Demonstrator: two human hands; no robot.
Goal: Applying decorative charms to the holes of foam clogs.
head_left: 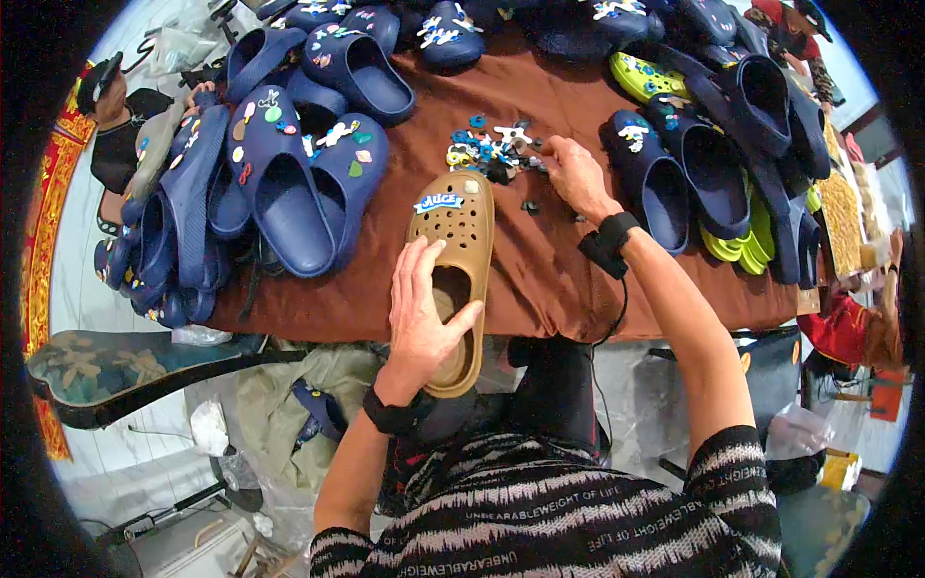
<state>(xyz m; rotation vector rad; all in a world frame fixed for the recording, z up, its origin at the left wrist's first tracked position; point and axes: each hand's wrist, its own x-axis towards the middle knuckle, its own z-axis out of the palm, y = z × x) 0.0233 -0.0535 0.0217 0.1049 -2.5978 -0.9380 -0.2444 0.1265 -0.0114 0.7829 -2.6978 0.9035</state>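
Observation:
A brown clog (475, 214) with round holes is in my left hand (422, 308), its toe pointing away from me over the table's near edge. The thumb reaches over the foot opening and the fingers lie along the left side. On the toe sit a blue-and-white lettered shoe charm (438, 201) and a small pale charm (471, 186). Beyond the toe lies a pile of small charms (482, 146) in blue, white, black and yellow. My right hand (580, 181) is at the pile's right edge with fingers curled together; whatever is between the fingertips is hidden.
A brown cloth (540, 275) covers the table. Dark blue clogs with charms (294, 217) crowd the left side; more blue clogs (665, 197) and lime-green clogs (742, 252) are on the right. A cable (621, 303) hangs from my right wristband. Other people (130, 125) are at the far sides.

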